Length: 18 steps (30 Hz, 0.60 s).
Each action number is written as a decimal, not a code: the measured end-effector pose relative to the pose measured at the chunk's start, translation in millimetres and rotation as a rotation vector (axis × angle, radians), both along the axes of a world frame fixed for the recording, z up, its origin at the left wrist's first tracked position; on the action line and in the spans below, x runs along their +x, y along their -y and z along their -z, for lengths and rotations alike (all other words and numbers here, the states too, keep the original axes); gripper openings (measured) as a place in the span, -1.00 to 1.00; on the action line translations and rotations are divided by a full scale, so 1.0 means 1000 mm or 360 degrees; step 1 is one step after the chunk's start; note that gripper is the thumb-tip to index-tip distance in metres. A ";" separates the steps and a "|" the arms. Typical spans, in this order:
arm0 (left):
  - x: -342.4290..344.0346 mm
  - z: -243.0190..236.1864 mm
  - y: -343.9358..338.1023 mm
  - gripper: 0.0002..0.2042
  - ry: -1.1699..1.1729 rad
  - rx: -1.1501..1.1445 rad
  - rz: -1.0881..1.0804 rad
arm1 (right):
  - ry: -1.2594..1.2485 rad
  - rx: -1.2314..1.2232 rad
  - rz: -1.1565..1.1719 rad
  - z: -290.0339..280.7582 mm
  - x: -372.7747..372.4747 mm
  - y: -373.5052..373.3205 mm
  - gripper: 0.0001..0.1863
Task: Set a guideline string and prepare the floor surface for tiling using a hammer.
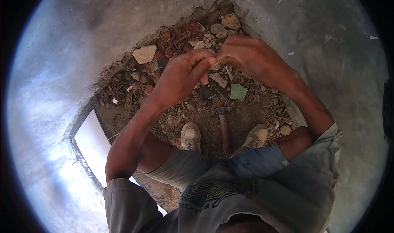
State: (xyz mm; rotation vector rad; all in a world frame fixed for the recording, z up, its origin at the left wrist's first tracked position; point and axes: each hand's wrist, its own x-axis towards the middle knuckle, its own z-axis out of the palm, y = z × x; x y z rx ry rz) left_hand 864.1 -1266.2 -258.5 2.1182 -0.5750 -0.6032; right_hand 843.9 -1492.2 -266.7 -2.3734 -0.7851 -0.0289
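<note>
Over a rubble-filled pit, both my hands are raised and meet at the fingertips. My left hand [184, 75] is closed in a pinch, thumb against the fingers. A short, thin pale strand [216, 64] shows at its fingertips; whether it is string or wire I cannot tell. My right hand [249, 57] is also closed, its back toward me and its fingers bent down beside the left thumb. What the right fingers hold is hidden. Below the hands, a hammer [225, 132] with a wooden handle lies on the dirt between my shoes.
Broken stones, soil and a green fragment [238, 92] fill the pit. A large pale stone [144, 54] lies at its far left edge. Smooth grey concrete [328, 69] surrounds the pit. A white sheet [92, 145] lies at the left. My shoes [191, 136] stand on the dirt.
</note>
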 end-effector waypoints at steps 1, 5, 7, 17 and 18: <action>0.001 0.000 -0.001 -0.72 -0.0051 0.0008 -0.0010 | -0.0071 0.0094 0.0015 -0.001 0.000 0.000 -0.86; 0.004 0.004 -0.005 -0.71 -0.0122 -0.0093 -0.0084 | -0.0534 0.0503 0.0158 -0.005 0.002 0.003 -0.82; 0.004 0.004 -0.006 -0.71 -0.0123 -0.0162 -0.0113 | -0.0681 0.0571 0.0248 -0.007 0.002 0.005 -0.82; 0.000 0.000 -0.003 -0.73 -0.0163 -0.0142 -0.0069 | -0.0417 0.0334 0.0177 -0.006 0.001 0.004 -0.80; 0.001 0.001 -0.004 -0.73 -0.0147 -0.0118 -0.0079 | -0.0401 0.0309 0.0163 -0.007 0.001 0.004 -0.80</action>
